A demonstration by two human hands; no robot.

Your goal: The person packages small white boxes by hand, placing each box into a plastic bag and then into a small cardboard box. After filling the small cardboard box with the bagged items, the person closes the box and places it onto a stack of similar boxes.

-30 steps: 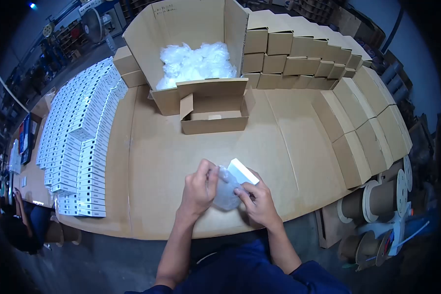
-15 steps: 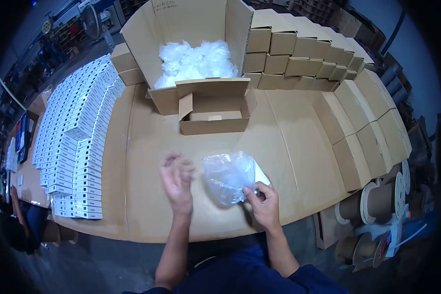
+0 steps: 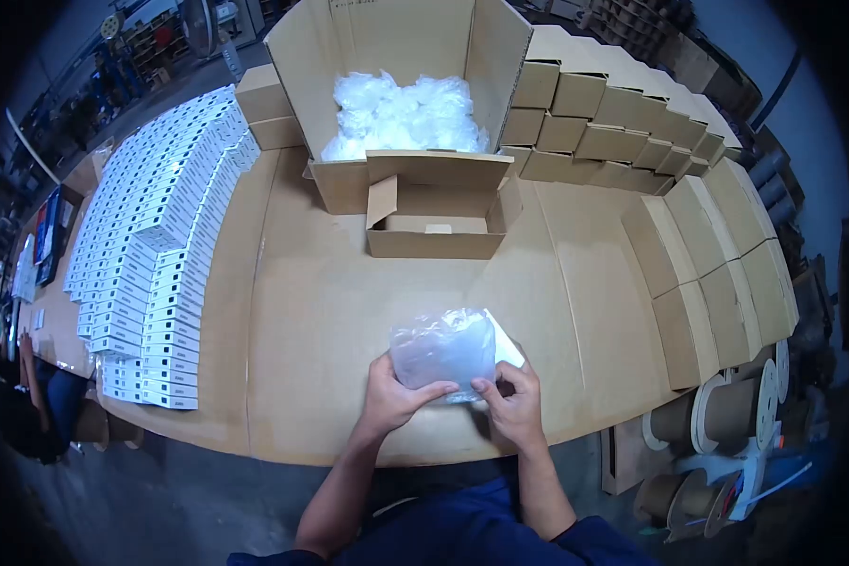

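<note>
A clear plastic bag [image 3: 441, 351] is held between my two hands over the near part of the table. My left hand [image 3: 392, 394] grips its lower left side, thumb across the front. On its lower right, my right hand [image 3: 513, 398] pinches the bag. A white flat-sided piece, perhaps a small box [image 3: 506, 341], shows behind the bag at my right fingers; most of it is hidden. Beyond the hands stands an open cardboard box [image 3: 436, 245] with its flap raised and a small pale item [image 3: 438, 228] inside.
A large carton [image 3: 297, 57] full of crumpled clear plastic bags [image 3: 406, 118] stands behind the open box. Stacked white boxes [image 3: 160, 245] line the left side. Brown cardboard boxes [image 3: 623, 104] are piled at back right and right. Cable spools [image 3: 736, 396] sit below the right edge. A person [image 3: 42, 406] is at far left.
My left hand has moved right from open air and closed on the bag's left side. The bag now looks flatter. The whole view has shifted slightly.
</note>
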